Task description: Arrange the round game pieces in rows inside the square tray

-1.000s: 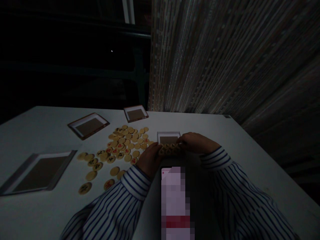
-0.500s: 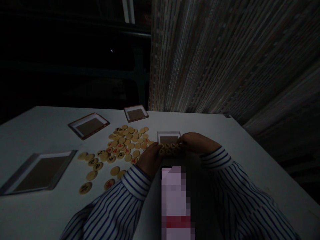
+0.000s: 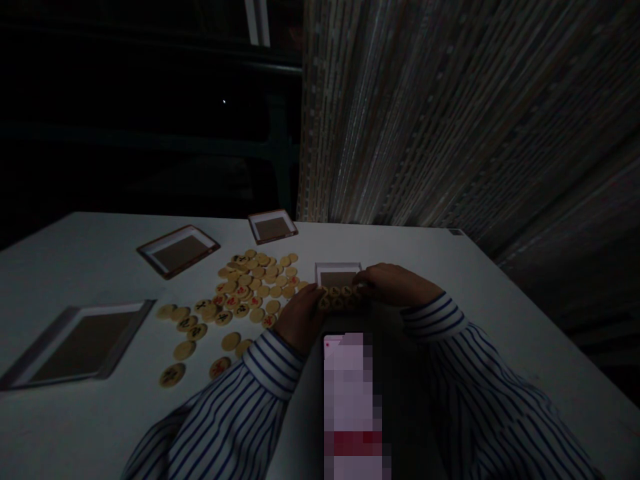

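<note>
Four open trays (image 3: pixel 87 343), one phone (image 3: pixel 347 393) and one desk (image 3: pixel 410 245) were in view, with one curtain (image 3: pixel 390 100) behind. Two hands (image 3: pixel 395 284) showed in two striped sleeves (image 3: pixel 227 417). At least six round pieces (image 3: pixel 334 292) sat between the hands. The loose pieces (image 3: pixel 275 292) numbered more than thirty, overlapping too much for an exact count.

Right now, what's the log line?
box: pieces in near part; left hand: at left side; right hand: at right side; loose pieces: scattered leftward
</note>
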`<control>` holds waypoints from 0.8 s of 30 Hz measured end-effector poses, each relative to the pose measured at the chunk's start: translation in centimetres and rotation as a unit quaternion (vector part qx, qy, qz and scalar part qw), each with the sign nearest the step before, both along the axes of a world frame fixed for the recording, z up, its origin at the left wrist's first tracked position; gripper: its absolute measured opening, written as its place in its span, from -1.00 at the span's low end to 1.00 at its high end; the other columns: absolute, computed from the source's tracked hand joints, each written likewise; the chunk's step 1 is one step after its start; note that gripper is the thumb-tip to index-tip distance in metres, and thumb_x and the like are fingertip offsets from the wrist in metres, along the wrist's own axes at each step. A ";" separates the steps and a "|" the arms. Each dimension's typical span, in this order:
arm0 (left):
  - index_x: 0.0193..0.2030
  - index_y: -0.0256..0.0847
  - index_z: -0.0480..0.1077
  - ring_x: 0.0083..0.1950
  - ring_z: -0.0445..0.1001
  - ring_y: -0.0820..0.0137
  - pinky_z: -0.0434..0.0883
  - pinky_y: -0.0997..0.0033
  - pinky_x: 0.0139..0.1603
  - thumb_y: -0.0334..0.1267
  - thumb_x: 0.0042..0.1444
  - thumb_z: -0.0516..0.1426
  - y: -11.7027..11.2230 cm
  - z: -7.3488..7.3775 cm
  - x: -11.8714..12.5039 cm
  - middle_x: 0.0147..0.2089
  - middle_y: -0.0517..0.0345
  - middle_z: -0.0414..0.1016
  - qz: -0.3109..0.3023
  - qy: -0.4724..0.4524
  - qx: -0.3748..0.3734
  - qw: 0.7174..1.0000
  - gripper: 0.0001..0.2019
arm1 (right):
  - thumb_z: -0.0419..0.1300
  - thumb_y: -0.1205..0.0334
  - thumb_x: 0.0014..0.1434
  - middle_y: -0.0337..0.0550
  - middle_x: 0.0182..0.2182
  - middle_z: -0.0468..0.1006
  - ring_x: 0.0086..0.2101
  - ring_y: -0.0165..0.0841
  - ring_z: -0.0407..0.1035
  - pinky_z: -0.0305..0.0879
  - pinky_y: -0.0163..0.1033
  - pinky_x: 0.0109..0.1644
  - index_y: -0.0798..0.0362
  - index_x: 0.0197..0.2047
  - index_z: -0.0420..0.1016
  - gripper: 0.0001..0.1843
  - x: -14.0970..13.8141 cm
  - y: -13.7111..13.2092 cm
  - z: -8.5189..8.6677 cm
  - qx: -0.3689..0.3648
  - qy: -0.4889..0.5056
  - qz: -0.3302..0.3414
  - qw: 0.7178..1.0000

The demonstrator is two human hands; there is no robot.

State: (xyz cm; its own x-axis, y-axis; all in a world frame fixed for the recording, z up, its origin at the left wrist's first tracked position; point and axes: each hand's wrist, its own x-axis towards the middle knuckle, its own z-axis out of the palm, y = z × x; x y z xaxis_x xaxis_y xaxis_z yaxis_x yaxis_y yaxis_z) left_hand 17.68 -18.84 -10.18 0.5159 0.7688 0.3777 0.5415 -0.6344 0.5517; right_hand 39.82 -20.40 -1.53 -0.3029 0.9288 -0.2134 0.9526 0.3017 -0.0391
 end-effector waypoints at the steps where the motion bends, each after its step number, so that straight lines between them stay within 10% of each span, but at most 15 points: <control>1: -0.01 -0.27 0.34 0.11 0.35 0.20 0.32 0.08 0.12 -0.31 0.04 0.07 0.0 0.0 0.0 0.07 -0.13 0.37 0.000 0.000 0.001 1.000 -0.66 | 0.05 0.24 0.13 -0.08 -0.17 0.53 -0.17 -0.28 0.39 0.22 -0.25 -0.15 -0.02 -0.06 0.45 -0.68 -0.1 0.0 0.1 -0.003 0.002 -0.001 1.000; 24: -0.01 -0.25 0.34 0.08 0.37 0.20 0.34 0.07 0.09 -0.26 0.04 0.08 0.1 -0.5 0.2 0.05 -0.12 0.39 0.009 -0.015 0.020 1.000 -0.66 | 0.00 0.23 0.14 -0.08 -0.20 0.54 -0.23 -0.28 0.41 0.22 -0.25 -0.24 -0.03 -0.04 0.44 -0.66 -0.5 -0.4 0.5 -0.005 -0.002 0.004 1.000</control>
State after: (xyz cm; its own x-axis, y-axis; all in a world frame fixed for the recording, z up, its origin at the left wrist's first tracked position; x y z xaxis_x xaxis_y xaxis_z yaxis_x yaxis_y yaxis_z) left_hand 17.85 -18.79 -10.67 0.4900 0.7616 0.4241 0.5365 -0.6469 0.5419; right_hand 39.31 -20.82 -1.00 -0.3091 0.9244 -0.2235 0.9504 0.3085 -0.0383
